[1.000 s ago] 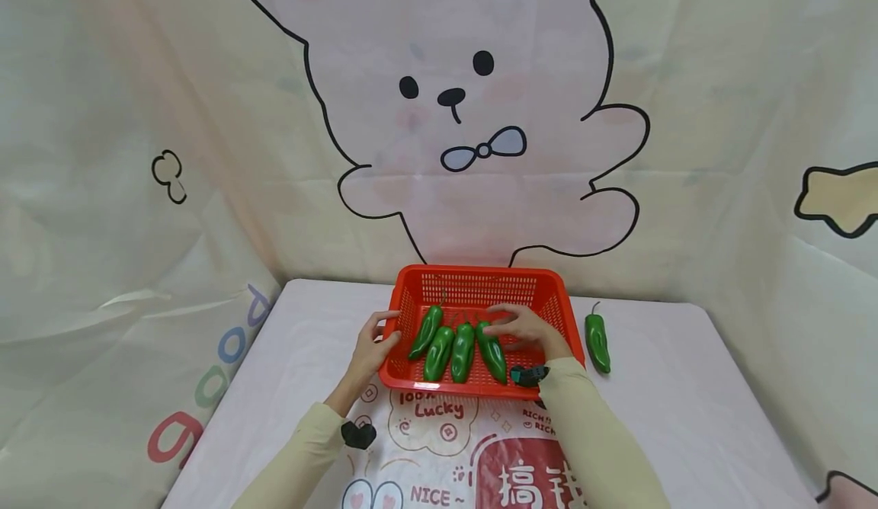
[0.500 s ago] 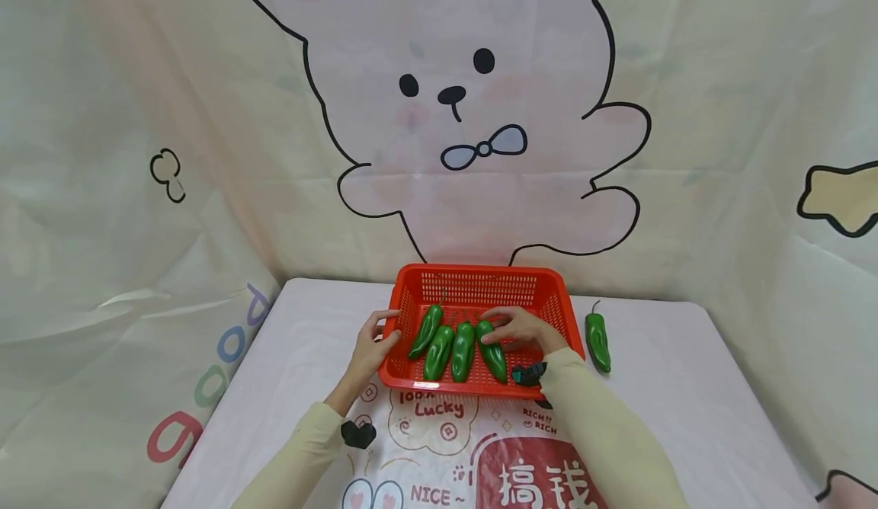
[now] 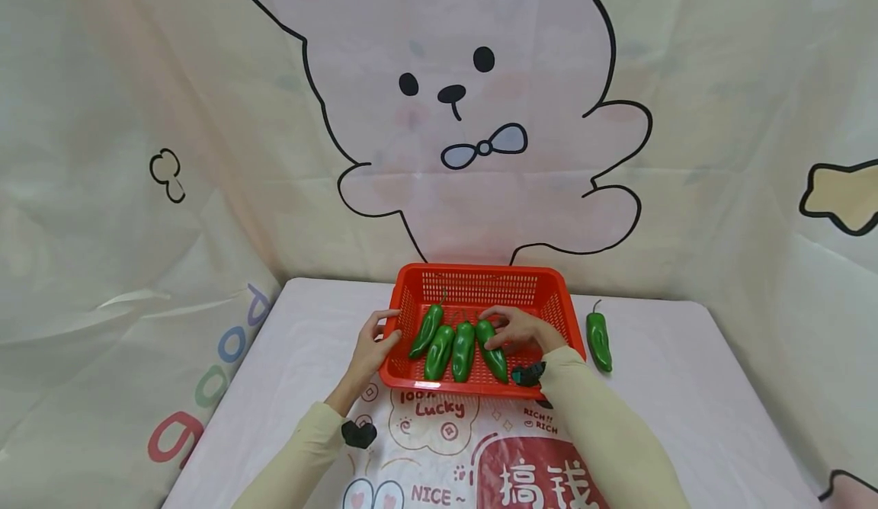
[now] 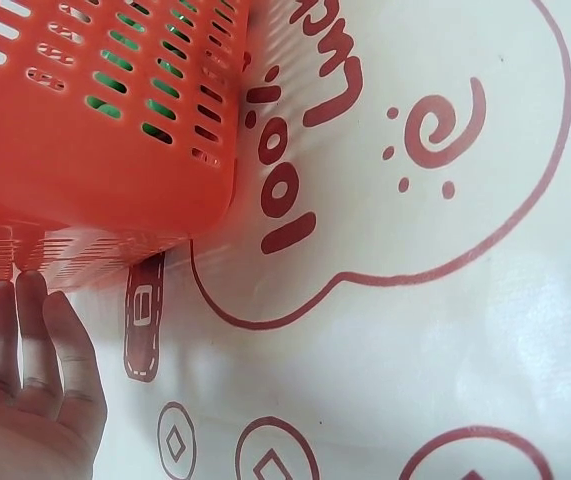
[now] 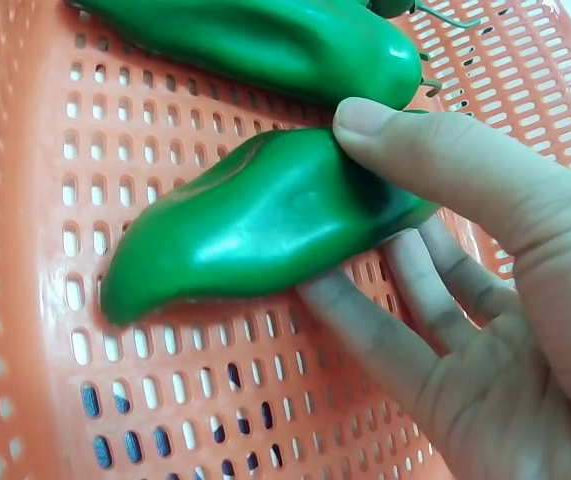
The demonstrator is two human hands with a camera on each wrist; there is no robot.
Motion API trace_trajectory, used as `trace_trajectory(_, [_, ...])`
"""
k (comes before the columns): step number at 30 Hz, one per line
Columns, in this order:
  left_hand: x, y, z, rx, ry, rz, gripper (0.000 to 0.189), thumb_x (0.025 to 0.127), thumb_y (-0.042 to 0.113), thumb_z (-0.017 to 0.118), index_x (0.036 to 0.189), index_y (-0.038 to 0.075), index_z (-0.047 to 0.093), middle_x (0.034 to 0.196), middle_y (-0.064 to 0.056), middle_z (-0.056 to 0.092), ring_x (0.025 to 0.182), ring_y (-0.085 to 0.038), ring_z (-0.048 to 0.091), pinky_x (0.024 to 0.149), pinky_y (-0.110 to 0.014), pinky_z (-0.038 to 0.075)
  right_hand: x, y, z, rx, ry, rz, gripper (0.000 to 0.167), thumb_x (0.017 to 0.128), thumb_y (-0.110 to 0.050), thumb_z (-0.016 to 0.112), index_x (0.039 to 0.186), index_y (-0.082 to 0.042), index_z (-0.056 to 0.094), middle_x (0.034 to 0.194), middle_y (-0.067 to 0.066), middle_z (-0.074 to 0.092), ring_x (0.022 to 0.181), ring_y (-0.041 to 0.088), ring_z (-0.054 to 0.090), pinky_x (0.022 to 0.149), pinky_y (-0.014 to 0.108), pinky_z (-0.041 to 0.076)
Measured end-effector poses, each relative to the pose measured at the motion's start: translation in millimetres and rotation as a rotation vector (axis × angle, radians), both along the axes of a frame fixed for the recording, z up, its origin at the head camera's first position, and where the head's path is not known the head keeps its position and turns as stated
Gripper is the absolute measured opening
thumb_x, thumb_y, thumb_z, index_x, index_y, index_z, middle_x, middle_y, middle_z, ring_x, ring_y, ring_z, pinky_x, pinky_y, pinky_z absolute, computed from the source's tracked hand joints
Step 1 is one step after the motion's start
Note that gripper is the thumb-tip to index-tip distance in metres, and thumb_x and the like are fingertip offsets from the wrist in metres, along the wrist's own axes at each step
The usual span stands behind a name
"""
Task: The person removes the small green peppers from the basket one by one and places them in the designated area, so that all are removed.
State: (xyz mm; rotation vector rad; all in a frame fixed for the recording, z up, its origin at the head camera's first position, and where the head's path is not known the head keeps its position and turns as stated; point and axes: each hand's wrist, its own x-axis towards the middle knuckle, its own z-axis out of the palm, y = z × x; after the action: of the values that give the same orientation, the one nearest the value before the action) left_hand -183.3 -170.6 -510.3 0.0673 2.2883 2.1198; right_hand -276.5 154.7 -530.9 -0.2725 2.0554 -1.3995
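Observation:
My right hand [image 3: 517, 330] is in the red plastic basket [image 3: 480, 272], pinching the rightmost green pepper [image 5: 225, 225]. In the right wrist view the thumb lies on top of this pepper near its stem end, and the fingers come under it from the other side. Three more peppers lie beside it in the basket, the closest being a green pepper [image 3: 463, 353]. At the basket's left side, my left hand [image 3: 370, 345] touches the outer wall. The left wrist view shows its fingers nearly straight, tips against the wall; its thumb is out of that view.
Another green pepper [image 3: 599, 341] lies on the white table [image 3: 658, 395] to the right of the basket. Behind the table hangs a cloth backdrop [image 3: 466, 212] with a cartoon animal. Printed red drawings and lettering cover the table's front middle.
The right hand has gone from hovering with spread fingers at the rightmost pepper to pinching it near the stem end. The left hand stays at the basket's left side.

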Motion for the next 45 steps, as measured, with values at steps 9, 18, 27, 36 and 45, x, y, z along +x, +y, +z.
trace_trajectory(9, [1.1,-0.8,2.6,0.012,-0.003,-0.005,0.043,0.099,-0.002,0.059,0.140,-0.003,0.050,0.111,-0.021,0.055,0.105,-0.058,0.056,0.085,-0.061,0.054,-3.0,2,-5.7,-0.028,-0.019,-0.047,0.060,0.084,0.000,0.080,0.139,-0.004,0.057,0.125,0.020,0.054,0.102,0.032,0.062,0.080,0.049,0.060])
trace_trajectory(18, [0.3,0.5,2.6,0.013,-0.016,-0.011,0.043,0.099,-0.001,0.059,0.141,-0.001,0.049,0.114,-0.022,0.054,0.107,-0.058,0.055,0.086,-0.061,0.053,-3.2,0,-2.0,-0.138,-0.056,-0.109,0.051,0.087,0.010,0.073,0.134,0.004,0.055,0.126,0.027,0.051,0.103,0.035,0.063,0.081,0.054,0.058])
trace_trajectory(27, [0.1,0.8,3.3,0.004,-0.010,-0.008,0.042,0.100,-0.001,0.059,0.141,-0.002,0.049,0.112,-0.022,0.054,0.106,-0.059,0.054,0.086,-0.063,0.053,-1.3,-9,2.0,-0.061,-0.060,-0.108,0.062,0.087,0.000,0.079,0.143,0.000,0.050,0.130,0.024,0.048,0.102,0.034,0.064,0.076,0.051,0.060])
trace_trajectory(36, [-0.6,0.4,0.7,0.000,-0.008,-0.011,0.041,0.099,-0.001,0.059,0.140,-0.001,0.050,0.111,-0.021,0.055,0.104,-0.057,0.057,0.084,-0.060,0.055,-1.4,-7,-1.9,-0.065,-0.031,-0.134,0.052,0.087,0.004,0.077,0.134,0.002,0.056,0.122,0.024,0.053,0.098,0.034,0.065,0.075,0.051,0.060])
trace_trajectory(45, [-0.3,0.2,2.3,-0.001,-0.013,-0.011,0.042,0.100,-0.001,0.058,0.141,-0.002,0.049,0.112,-0.023,0.054,0.106,-0.059,0.055,0.085,-0.062,0.053,-4.8,-3,-1.3,-0.149,-0.090,-0.180,0.056,0.089,0.005,0.073,0.141,0.003,0.050,0.121,0.025,0.059,0.095,0.033,0.069,0.078,0.054,0.059])
